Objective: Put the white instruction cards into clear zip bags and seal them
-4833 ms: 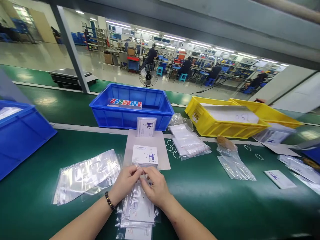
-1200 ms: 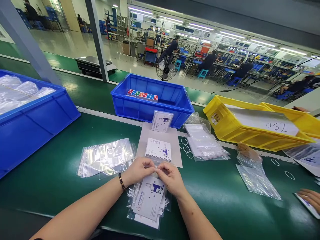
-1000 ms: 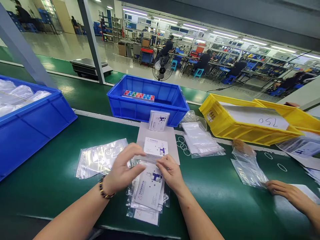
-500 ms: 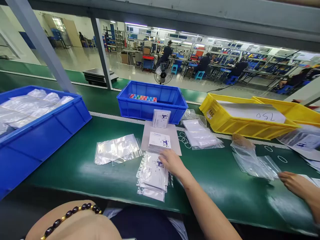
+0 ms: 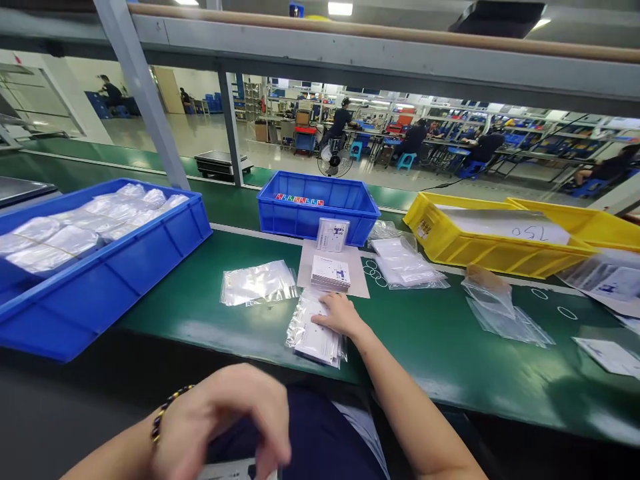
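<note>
My left hand (image 5: 225, 413) is low in front of my body, slightly blurred, its fingers curled over a white printed booklet (image 5: 227, 471) that the lower picture edge cuts off. My right hand (image 5: 341, 313) lies on a pile of booklets in clear bags (image 5: 317, 340), thumb and fingers apart. Just beyond it a neat stack of white booklets (image 5: 330, 272) sits on a grey board (image 5: 360, 283), with another booklet pack (image 5: 332, 235) standing upright behind. To the left lie flat clear bags (image 5: 257, 283).
A blue bin of bagged packs (image 5: 165, 257) is on the left; a second blue bin (image 5: 310, 223) stands behind the board. Yellow bins (image 5: 480, 250), white bands (image 5: 374, 273), more clear bags (image 5: 405, 263) and a booklet (image 5: 607, 355) are to the right on the green bench (image 5: 450, 360).
The view has shifted. My left hand has risen, now showing its curled fingers and the booklet. My right hand stays at the bagged pile. A co-worker's hand at the right has gone from view.
</note>
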{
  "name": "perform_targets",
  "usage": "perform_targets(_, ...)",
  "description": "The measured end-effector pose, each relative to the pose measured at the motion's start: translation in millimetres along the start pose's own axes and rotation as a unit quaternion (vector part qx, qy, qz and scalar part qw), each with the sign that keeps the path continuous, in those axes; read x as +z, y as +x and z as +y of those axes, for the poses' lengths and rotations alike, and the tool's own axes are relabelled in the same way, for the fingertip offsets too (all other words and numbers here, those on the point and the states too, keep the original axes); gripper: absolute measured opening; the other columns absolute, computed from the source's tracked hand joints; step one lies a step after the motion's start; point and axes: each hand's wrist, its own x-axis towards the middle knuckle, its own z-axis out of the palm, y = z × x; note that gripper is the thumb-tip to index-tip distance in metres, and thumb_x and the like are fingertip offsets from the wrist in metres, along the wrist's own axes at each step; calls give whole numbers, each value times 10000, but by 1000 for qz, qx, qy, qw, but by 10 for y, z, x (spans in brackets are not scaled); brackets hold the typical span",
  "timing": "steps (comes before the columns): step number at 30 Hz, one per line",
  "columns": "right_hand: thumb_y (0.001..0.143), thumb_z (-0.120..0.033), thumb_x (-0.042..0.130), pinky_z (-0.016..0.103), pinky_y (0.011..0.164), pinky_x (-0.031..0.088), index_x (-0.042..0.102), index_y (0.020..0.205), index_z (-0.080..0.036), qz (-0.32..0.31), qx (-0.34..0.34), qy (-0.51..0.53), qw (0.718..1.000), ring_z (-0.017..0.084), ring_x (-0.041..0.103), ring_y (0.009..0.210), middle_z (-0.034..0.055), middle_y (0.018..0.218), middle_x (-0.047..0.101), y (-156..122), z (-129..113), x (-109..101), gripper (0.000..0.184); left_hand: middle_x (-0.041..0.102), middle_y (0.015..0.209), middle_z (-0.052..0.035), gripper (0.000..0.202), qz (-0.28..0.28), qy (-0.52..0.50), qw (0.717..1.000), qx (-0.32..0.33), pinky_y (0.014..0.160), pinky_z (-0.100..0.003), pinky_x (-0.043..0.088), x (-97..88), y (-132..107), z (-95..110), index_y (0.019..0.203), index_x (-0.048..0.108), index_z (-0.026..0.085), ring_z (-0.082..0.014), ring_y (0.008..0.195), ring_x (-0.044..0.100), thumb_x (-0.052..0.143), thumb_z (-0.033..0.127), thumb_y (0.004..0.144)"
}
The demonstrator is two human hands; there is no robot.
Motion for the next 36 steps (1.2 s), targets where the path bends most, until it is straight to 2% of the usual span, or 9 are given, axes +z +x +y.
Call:
perform_targets(2, 665, -502, 609, 361, 818, 332, 570, 1110, -189, -3, 2, 4, 1000, 279, 429, 1031, 98, 1112, 550, -51, -2, -5, 545, 645, 699, -120, 679, -117, -29, 991, -65, 566, -288, 466, 85, 160, -188, 808, 673, 122, -202, 586, 592, 592, 738, 534)
perform_targets(6, 645, -486, 630, 352, 785, 345, 590, 1074, -176, -5, 2, 7, 1000, 278, 451, 987, 102, 1071, 563, -195, -19, 12, 531, 649, 788, -124, 633, -61, -232, 946, -217, 562, -245, 482, 148, 460, -802, 857, 624, 85, -189, 680, 628, 489, 682, 695)
perform_targets(10, 638, -478, 642, 353, 782, 349, 602, 1037, -166, -6, -6, 2, 1000, 267, 465, 953, 103, 1041, 572, -419, -127, 72, 508, 637, 939, -168, 672, -54, -358, 914, -184, 677, -313, 509, 163, 635, -1062, 1012, 561, 55, -251, 851, 628, 507, 651, 706)
perform_targets(13, 633, -454, 655, 368, 797, 352, 611, 1009, -178, -2, -13, 13, 1000, 268, 468, 958, 99, 1027, 574, -639, -226, 149, 468, 660, 872, -122, 635, -52, -370, 904, -206, 651, -338, 521, 257, 696, -1023, 1021, 565, 82, -240, 777, 636, 656, 562, 617)
perform_targets(18, 667, -321, 621, 409, 926, 322, 530, 1148, -190, 65, -20, 167, 984, 270, 421, 1099, 105, 1138, 537, -909, -133, 313, 507, 672, 737, -91, 382, 19, -287, 939, -190, 661, -308, 506, 521, 695, -943, 837, 628, 100, -232, 695, 637, 744, 184, 483)
perform_targets(21, 683, -346, 593, 432, 978, 302, 371, 1288, -195, 176, 63, 330, 925, 270, 351, 1209, 126, 1313, 387, -966, 31, 323, 661, 674, 794, -111, 390, 28, -261, 953, -150, 732, -348, 496, 599, 692, -810, 851, 633, 107, -262, 765, 634, 756, 201, 493)
perform_targets(25, 701, -409, 595, 421, 894, 407, 403, 1255, -192, 93, -8, 551, 829, 257, 526, 1054, 122, 1163, 537, -1006, 78, 97, 625, 664, 917, -115, 447, 19, -121, 992, -11, 842, -390, 463, 556, 849, -470, 923, 626, 120, -260, 865, 607, 757, 360, 570)
perform_targets(30, 742, -322, 590, 386, 878, 417, 638, 886, -205, 177, -117, 464, 860, 236, 571, 938, 59, 930, 643, -883, 20, -161, 192, 650, 998, -87, 387, 17, 88, 983, 158, 939, -371, 400, 381, 1248, -205, 889, 655, 153, -250, 983, 558, 672, 461, 654)
perform_targets(36, 726, -353, 592, 409, 918, 391, 601, 960, -162, 268, -63, 471, 838, 252, 556, 982, 101, 990, 629, -503, 204, 152, 303, 613, 994, -82, 433, 184, 72, 959, 201, 899, -326, 409, 279, 1481, -227, 965, 548, 154, -219, 968, 549, 631, 470, 681)
